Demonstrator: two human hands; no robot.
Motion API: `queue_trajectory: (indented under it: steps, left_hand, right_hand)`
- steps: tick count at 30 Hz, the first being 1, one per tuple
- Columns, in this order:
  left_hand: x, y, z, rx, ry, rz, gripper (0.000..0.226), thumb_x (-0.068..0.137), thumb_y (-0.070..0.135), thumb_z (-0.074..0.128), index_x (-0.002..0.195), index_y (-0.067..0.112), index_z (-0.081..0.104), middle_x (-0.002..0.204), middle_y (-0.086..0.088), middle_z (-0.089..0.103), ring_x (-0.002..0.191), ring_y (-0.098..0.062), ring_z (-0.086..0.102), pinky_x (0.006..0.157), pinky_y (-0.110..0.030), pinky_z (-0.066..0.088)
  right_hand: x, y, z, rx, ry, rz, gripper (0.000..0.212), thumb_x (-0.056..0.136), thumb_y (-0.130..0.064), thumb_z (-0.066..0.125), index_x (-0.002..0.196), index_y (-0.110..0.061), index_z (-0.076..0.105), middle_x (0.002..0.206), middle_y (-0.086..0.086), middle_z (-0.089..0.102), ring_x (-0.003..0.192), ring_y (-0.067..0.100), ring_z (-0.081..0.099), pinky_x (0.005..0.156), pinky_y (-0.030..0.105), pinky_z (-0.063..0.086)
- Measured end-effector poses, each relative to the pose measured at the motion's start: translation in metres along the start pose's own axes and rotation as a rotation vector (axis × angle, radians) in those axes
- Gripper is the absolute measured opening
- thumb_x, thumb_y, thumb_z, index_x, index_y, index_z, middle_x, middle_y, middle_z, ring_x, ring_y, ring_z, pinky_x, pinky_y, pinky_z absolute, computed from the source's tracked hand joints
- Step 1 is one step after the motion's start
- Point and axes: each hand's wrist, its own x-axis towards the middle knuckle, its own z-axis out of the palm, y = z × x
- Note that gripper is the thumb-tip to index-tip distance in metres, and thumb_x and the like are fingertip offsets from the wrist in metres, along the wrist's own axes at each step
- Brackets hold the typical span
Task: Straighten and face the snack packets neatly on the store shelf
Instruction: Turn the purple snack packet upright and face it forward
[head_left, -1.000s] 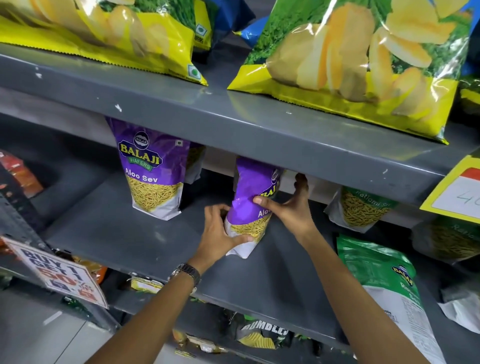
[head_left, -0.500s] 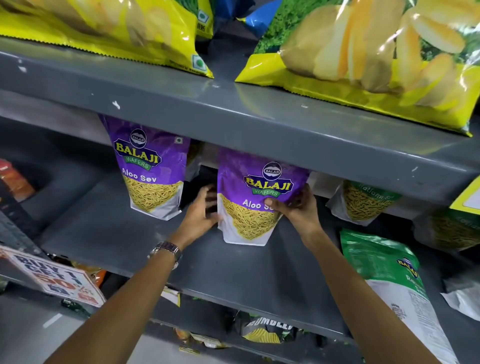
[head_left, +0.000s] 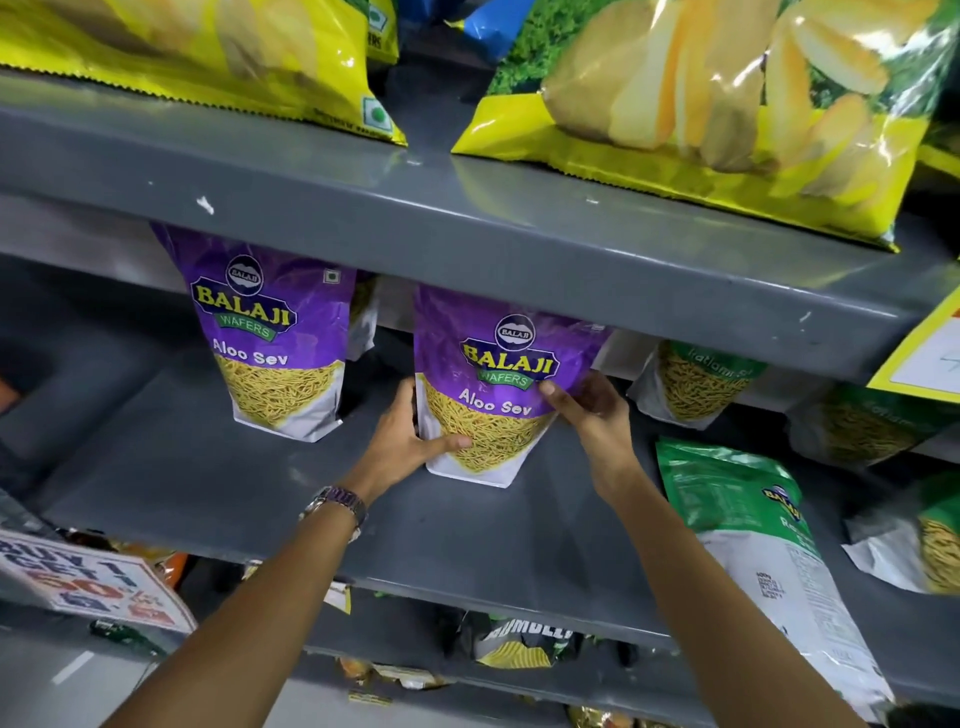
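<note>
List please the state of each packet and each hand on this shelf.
Held Aloo Sev packet: upright, front facing out, gripped at both sides.
Left Aloo Sev packet: upright, facing out, untouched.
Green packet: lying flat, back up.
Left hand: gripping.
Right hand: gripping.

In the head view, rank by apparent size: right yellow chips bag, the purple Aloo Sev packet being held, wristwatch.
1. Right yellow chips bag, largest, though cut off by the frame and nearer the camera.
2. Held Aloo Sev packet, top hidden behind the shelf edge.
3. Wristwatch, smallest.
</note>
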Motion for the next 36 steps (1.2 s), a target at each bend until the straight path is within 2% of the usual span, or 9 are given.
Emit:
queue_trajectory:
  steps: [7,13,21,24,26,28,30,33,36]
  left_hand:
    - [-0.005,0.001,0.002,-0.008,0.029,0.066,0.070,0.050,0.053,0.081,0.105,0.053,0.037,0.116,0.013,0.063,0.112,-0.011,0.059,0.098,-0.041,0.049]
    - [-0.006,0.002,-0.003,-0.067,-0.020,0.057,0.071,0.047,0.056,0.083,0.104,0.055,0.040,0.114,0.019,0.062,0.112,-0.009,0.059,0.097,-0.044,0.049]
    - [-0.004,-0.005,0.000,-0.101,-0.059,0.034,0.090,0.051,0.059,0.081,0.127,0.045,0.036,0.131,0.013,0.056,0.123,-0.011,0.052,0.108,-0.048,0.040]
    - [-0.015,-0.008,0.016,-0.209,0.148,0.047,0.104,0.061,0.053,0.078,0.144,0.024,0.024,0.147,0.015,0.039,0.135,-0.008,0.039,0.114,-0.044,0.030]
    - [-0.035,-0.005,0.038,-0.338,0.400,0.093,0.086,0.070,0.041,0.071,0.140,0.014,0.029,0.145,0.002,0.037,0.134,-0.014,0.039,0.113,-0.042,0.032]
    - [-0.053,0.001,0.066,-0.334,0.610,0.161,0.066,0.075,0.031,0.065,0.130,0.007,0.039,0.131,0.003,0.039,0.121,-0.021,0.048,0.103,-0.036,0.041]
    - [-0.062,0.012,0.101,-0.294,0.668,0.182,0.049,0.078,0.014,0.064,0.121,0.004,0.045,0.122,-0.005,0.042,0.104,-0.022,0.055,0.088,-0.022,0.046]
    - [-0.060,0.039,0.162,-0.352,0.432,0.001,0.035,0.076,0.000,0.062,0.105,0.016,0.050,0.107,-0.007,0.053,0.088,-0.008,0.057,0.071,-0.015,0.046]
    - [-0.062,0.060,0.217,-0.360,-0.149,-0.433,0.039,0.082,0.013,0.067,0.115,0.019,0.048,0.111,-0.006,0.055,0.100,-0.020,0.054,0.066,-0.026,0.046]
  right_hand:
    - [0.001,0.005,-0.001,0.047,0.033,-0.001,0.017,0.075,0.002,0.070,0.076,-0.013,0.061,0.064,-0.014,0.073,0.063,-0.001,0.066,0.063,0.012,0.052]
    - [-0.001,0.008,0.003,0.038,0.082,0.004,0.017,0.076,-0.003,0.072,0.073,-0.014,0.060,0.060,-0.013,0.069,0.060,-0.002,0.063,0.060,0.012,0.051]
    - [-0.008,0.008,0.007,0.037,0.123,-0.015,0.017,0.075,-0.011,0.075,0.083,-0.011,0.060,0.079,0.000,0.067,0.064,-0.001,0.064,0.060,0.011,0.050]
    - [-0.014,0.008,-0.002,0.056,0.185,-0.050,0.027,0.074,-0.012,0.076,0.095,-0.006,0.060,0.089,0.004,0.068,0.077,0.006,0.066,0.070,0.014,0.051]
    - [-0.017,0.007,-0.017,0.051,0.225,-0.078,0.033,0.075,-0.012,0.075,0.101,-0.001,0.060,0.098,0.012,0.069,0.088,0.015,0.067,0.080,0.021,0.053]
    - [-0.020,0.004,-0.039,0.004,0.264,-0.084,0.040,0.073,-0.016,0.077,0.105,0.000,0.060,0.104,0.016,0.068,0.096,0.025,0.066,0.088,0.032,0.052]
    - [-0.021,0.000,-0.068,-0.085,0.302,-0.089,0.040,0.073,-0.017,0.077,0.106,-0.003,0.059,0.102,0.014,0.066,0.096,0.027,0.065,0.089,0.036,0.052]
    - [-0.024,0.002,-0.126,-0.397,0.373,-0.116,0.044,0.071,-0.026,0.078,0.106,-0.007,0.059,0.105,0.016,0.066,0.099,0.029,0.063,0.090,0.045,0.051]
    - [-0.031,0.012,-0.198,-0.690,0.406,0.115,0.064,0.068,-0.043,0.077,0.117,-0.008,0.054,0.117,0.018,0.060,0.110,0.034,0.057,0.093,0.051,0.046]
